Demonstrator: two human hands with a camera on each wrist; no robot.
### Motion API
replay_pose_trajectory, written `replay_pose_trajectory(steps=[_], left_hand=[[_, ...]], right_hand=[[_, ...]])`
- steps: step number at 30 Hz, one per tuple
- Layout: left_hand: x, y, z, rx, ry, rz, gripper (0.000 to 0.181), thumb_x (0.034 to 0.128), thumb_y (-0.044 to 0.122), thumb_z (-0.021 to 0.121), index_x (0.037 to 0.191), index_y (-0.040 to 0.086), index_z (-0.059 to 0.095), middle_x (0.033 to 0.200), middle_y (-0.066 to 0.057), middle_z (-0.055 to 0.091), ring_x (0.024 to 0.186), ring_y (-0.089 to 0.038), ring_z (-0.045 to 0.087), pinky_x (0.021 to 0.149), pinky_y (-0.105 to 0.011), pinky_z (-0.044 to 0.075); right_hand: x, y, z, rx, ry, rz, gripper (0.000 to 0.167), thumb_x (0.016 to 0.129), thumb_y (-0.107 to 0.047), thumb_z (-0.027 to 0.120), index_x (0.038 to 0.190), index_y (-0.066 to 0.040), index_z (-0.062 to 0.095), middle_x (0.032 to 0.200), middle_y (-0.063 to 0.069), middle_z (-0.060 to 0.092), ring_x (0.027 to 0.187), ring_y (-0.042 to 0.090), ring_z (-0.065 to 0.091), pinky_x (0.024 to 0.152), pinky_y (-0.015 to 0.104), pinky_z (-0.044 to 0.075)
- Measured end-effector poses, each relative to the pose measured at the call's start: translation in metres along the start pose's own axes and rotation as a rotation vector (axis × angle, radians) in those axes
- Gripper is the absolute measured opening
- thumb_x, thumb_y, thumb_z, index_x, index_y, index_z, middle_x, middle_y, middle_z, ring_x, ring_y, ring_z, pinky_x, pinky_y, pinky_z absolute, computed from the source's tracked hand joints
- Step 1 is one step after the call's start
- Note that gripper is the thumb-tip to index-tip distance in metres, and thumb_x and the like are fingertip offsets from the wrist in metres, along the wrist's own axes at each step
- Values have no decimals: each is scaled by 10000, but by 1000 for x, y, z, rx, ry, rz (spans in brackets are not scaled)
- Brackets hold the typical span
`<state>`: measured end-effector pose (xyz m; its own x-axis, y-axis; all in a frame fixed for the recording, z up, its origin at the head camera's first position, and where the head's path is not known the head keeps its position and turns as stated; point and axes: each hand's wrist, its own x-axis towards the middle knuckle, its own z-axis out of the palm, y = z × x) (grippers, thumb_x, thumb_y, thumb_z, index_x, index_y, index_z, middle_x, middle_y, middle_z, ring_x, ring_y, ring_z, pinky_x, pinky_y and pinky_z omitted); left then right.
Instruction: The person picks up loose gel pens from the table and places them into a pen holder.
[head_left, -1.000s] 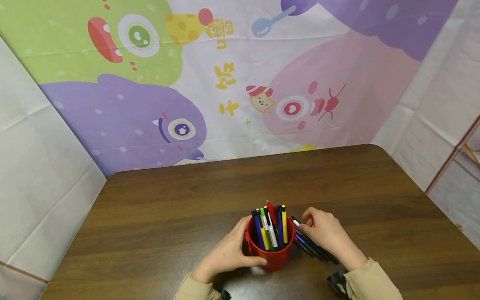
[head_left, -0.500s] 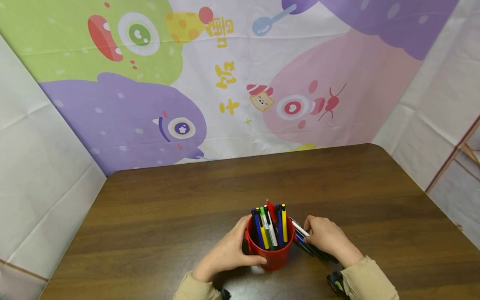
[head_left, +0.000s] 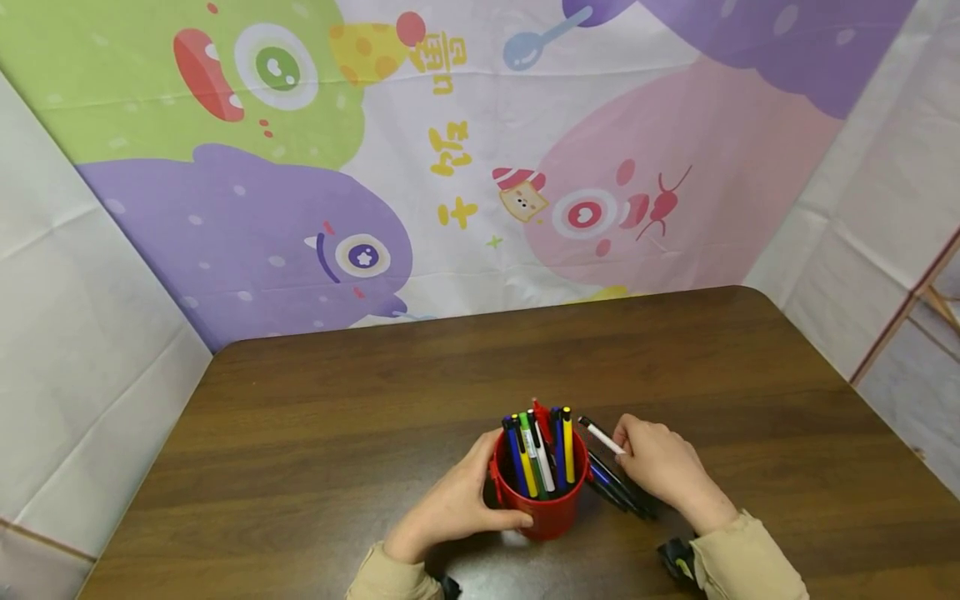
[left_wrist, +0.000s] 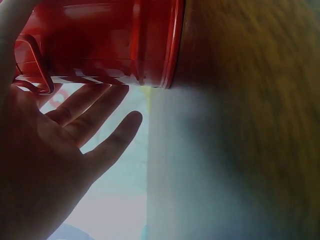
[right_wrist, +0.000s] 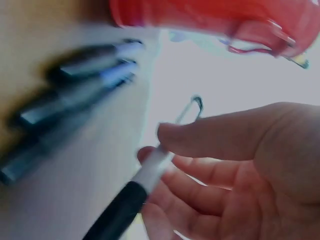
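A small red bucket stands upright on the table, packed with several upright pens in blue, yellow, green, white and red. My left hand holds it from the left side, thumb in front and fingers round the back; the left wrist view shows the bucket wall against the fingers. To the right, my right hand pinches a white pen with black parts between thumb and fingers, raised off the table and tilted. Below it, several dark and blue pens lie beside the bucket.
The brown wooden table extends to the back and both sides. A cartoon-printed cloth hangs behind its far edge, and pale cloth panels flank it. The bucket's wire handle hangs at its side.
My right hand first moved down along the loose pens, then rose with the white pen, which has left the pile. The left hand and bucket have stayed in place.
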<state>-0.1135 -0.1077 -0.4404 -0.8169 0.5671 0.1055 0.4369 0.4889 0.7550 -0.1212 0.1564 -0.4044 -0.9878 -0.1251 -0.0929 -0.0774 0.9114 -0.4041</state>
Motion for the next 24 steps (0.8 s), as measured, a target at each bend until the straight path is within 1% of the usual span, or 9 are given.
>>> replay_pose_trajectory(steps=[5,8,11,13,16,18,20,21,24], left_hand=[[0,0,0,-3,-3,4,906,679,504,739,1393,248,244,1360,36,359,1169,-128,450,970,-386,411],[0,0,-1,-8,-2,5,907,676,504,741,1392,249,246,1359,39,359,1169,-122,446,971,-383,410],[0,1,-1,-11,-3,5,907,675,505,741,1391,248,248,1361,41,357,1171,-118,444,973,-381,408],[0,1,-1,-12,-3,6,906,676,505,741,1391,246,248,1362,41,357,1172,-118,443,974,-380,407],[0,1,-2,-13,-3,6,905,675,504,743,1389,244,251,1361,40,358,1172,-118,442,975,-378,407],[0,1,-2,-13,-2,6,903,675,504,742,1388,243,254,1359,39,361,1170,-119,444,975,-377,407],[0,0,-1,-13,-3,6,903,677,505,740,1389,241,253,1358,36,362,1168,-121,446,973,-377,409],[0,0,-1,-12,-4,5,902,678,508,738,1389,240,252,1358,35,362,1167,-123,447,973,-377,409],[0,0,-1,-11,-7,6,901,682,511,733,1392,243,246,1361,33,360,1167,-126,449,971,-377,411]], right_hand=[[-7,-1,-22,67,210,-58,133,792,-79,639,903,-69,566,726,-2,555,584,142,489,475,295,377],[-13,-5,-32,118,342,-113,213,808,-55,622,1006,-25,548,784,36,603,647,153,553,517,310,426],[-20,-11,-39,158,480,-179,387,803,-23,628,1154,1,469,832,57,629,700,178,605,555,319,464],[-25,-15,-42,191,567,-222,549,777,4,649,1266,-29,400,865,52,634,707,167,619,553,279,461],[-31,-21,-47,266,676,-287,749,731,37,685,1373,-116,330,895,26,629,705,48,608,574,184,422],[-35,-26,-50,319,728,-339,829,699,59,706,1399,-152,316,900,19,617,712,-30,583,626,128,404],[-37,-29,-50,361,760,-402,863,671,86,719,1402,-132,316,893,24,612,728,-78,565,692,92,400],[-38,-31,-50,378,767,-434,871,660,102,722,1400,-110,315,892,26,610,737,-78,567,731,86,406],[-40,-35,-49,423,776,-506,882,635,149,722,1388,-53,311,903,35,594,764,-50,581,734,86,446]])
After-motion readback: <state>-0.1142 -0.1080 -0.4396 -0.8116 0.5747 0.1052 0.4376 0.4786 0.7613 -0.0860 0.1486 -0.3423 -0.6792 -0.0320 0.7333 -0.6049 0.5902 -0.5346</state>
